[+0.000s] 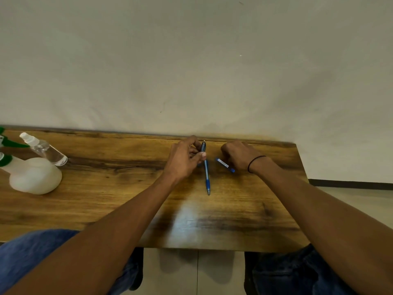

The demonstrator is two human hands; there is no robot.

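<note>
Gripping two blue pens by the far edge of the table (pixel 106 188).
We see the left hand (pixel 182 160) pinching the long pen (pixel 206 175), the right hand (pixel 238 156) apparently curled round the short pen (pixel 225 165); that light pinch may let the long one swivel free.

Reaches forward with both bare forearms, converging toward the pen (pixel 206 173). Pinches its upper shaft in the left hand (pixel 184 159), thumb across the front, fingers curled behind. Holds the right hand (pixel 239 156) near the pen's right side, knuckles up, fingers curled under.
</note>
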